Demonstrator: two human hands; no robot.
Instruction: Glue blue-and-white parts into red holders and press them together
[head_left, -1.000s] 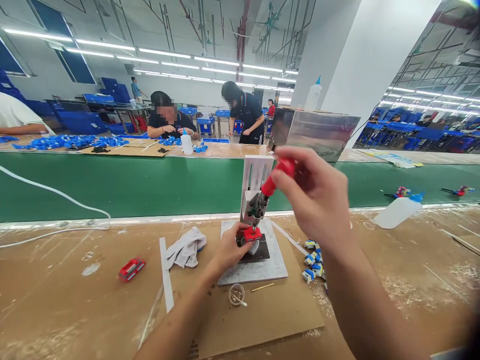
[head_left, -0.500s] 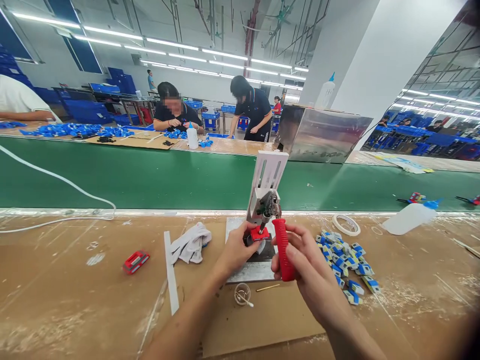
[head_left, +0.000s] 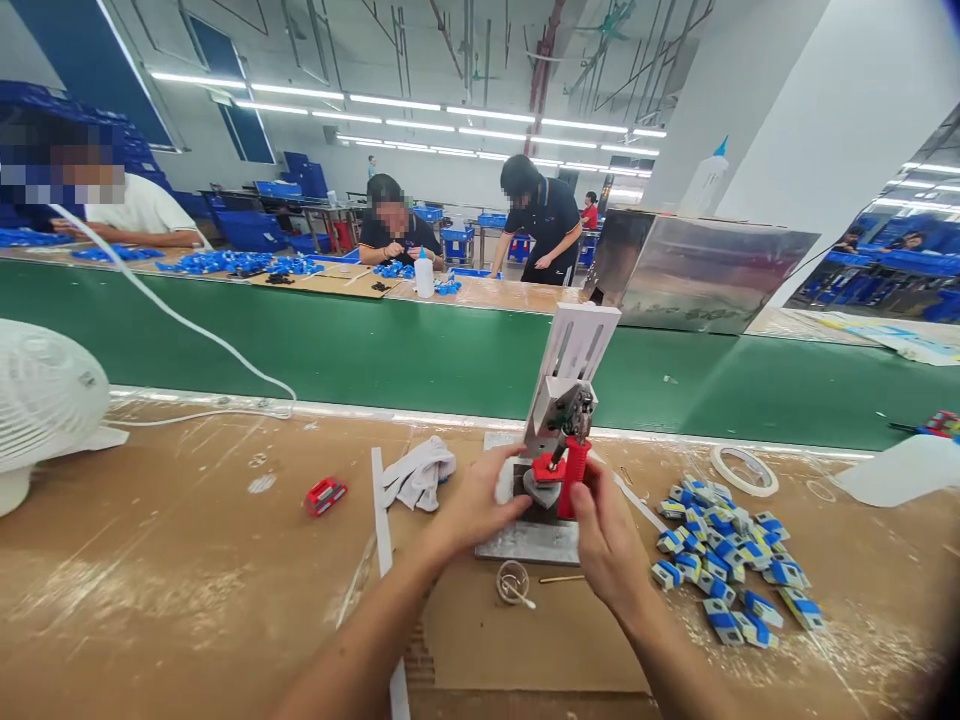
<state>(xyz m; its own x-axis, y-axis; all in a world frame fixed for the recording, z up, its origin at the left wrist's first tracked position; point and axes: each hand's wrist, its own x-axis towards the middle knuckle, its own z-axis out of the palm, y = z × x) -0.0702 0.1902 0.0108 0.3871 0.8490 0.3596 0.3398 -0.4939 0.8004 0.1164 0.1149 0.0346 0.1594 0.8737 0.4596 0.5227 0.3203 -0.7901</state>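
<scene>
A toggle clamp press with a slotted white upright (head_left: pixel 577 345) stands on a metal base plate (head_left: pixel 525 543). Its red ribbed handle (head_left: pixel 574 480) points downward, and my right hand (head_left: pixel 611 535) is closed around it from the right. Under the clamp's plunger lies a small red plastic part (head_left: pixel 548 467), seated on a grey rounded holder (head_left: pixel 541 490). My left hand (head_left: pixel 480 505) is at the left of that holder, thumb and fingers apart, with nothing visible between them. Part of the base is hidden behind both hands.
Blue-and-white pieces (head_left: pixel 724 550) lie heaped at right, near a tape roll (head_left: pixel 742 470) and a bottle (head_left: pixel 896 475). In front sits a small clear cup (head_left: pixel 513 580) with a swab. Leftward are a glove (head_left: pixel 421 472), a red part (head_left: pixel 325 496) and a white fan (head_left: pixel 49 400). People work across the green belt (head_left: pixel 337 350).
The view has turned left, bringing the fan into sight. My right hand has swung the red handle down closer to the press. My left hand has let go of the red part.
</scene>
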